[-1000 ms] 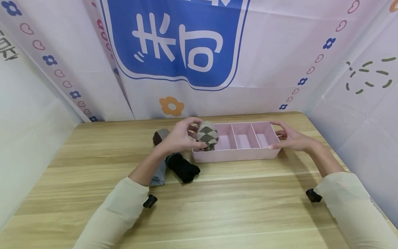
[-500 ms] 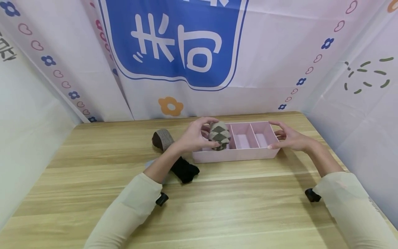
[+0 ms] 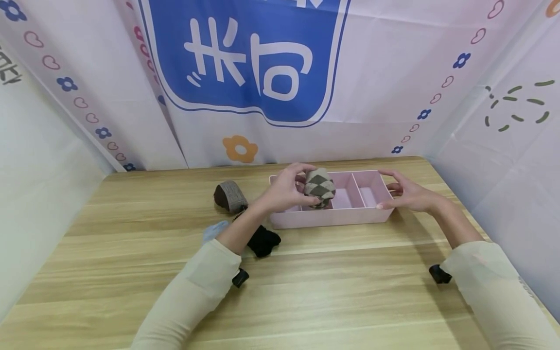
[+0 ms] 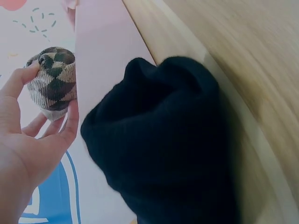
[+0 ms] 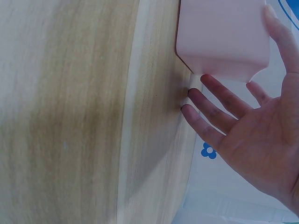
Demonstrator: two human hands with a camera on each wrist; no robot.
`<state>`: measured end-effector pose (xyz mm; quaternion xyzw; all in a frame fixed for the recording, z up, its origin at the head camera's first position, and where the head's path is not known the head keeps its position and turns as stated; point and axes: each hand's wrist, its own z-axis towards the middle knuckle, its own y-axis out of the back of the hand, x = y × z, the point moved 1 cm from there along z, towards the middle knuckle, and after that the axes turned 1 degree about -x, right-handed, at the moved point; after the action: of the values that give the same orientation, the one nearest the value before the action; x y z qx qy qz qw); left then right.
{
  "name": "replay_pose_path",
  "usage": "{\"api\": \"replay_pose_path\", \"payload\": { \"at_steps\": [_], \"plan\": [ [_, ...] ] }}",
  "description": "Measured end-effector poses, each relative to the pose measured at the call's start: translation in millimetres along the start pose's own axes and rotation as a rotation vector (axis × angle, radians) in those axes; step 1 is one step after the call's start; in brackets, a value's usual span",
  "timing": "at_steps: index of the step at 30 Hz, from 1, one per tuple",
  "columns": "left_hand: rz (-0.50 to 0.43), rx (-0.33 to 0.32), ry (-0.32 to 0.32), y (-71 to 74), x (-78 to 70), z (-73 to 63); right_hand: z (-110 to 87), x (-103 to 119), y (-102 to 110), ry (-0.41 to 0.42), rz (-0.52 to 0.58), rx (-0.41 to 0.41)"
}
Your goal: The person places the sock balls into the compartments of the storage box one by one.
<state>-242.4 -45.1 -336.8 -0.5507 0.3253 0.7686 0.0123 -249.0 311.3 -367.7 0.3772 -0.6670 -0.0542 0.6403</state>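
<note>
My left hand (image 3: 284,190) holds a balled pair of argyle socks (image 3: 320,188), beige and dark green, between thumb and fingers. The socks are above the pink divided box (image 3: 332,218), over its left-middle part; the left wrist view also shows the sock ball (image 4: 53,79) in the fingers. At the box's right end, my right hand (image 3: 411,193) grips the corners with thumb and index finger. In the right wrist view, the other fingers (image 5: 208,112) spread beside the end wall. Part of the box's left side is hidden behind the left hand.
Left of the box lie a grey-and-brown sock bundle (image 3: 232,197), a black sock bundle (image 3: 263,241) and a light blue folded bundle (image 3: 214,230), partly covered by the left arm. A printed cloth (image 3: 367,97) hangs behind the wooden table (image 3: 332,291).
My left hand has carried the argyle socks rightward across the box, from its left end to nearer its middle. The right hand and the box stay where they were.
</note>
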Motion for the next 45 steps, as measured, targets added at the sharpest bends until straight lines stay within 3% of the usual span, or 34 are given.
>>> {"api": "replay_pose_path", "payload": {
  "at_steps": [13, 33, 45],
  "plan": [
    [-0.040, 0.010, 0.035, -20.4, -3.6, 9.0, -0.7, 0, -3, 0.017, 0.007, -0.004],
    [-0.072, -0.005, 0.009, -40.9, -16.0, 25.9, -0.5, 2, -3, 0.022, -0.008, -0.014],
    [-0.087, -0.010, -0.015, -54.4, -16.3, 39.4, -1.5, 3, -2, 0.012, -0.008, -0.010]
  ]
}}
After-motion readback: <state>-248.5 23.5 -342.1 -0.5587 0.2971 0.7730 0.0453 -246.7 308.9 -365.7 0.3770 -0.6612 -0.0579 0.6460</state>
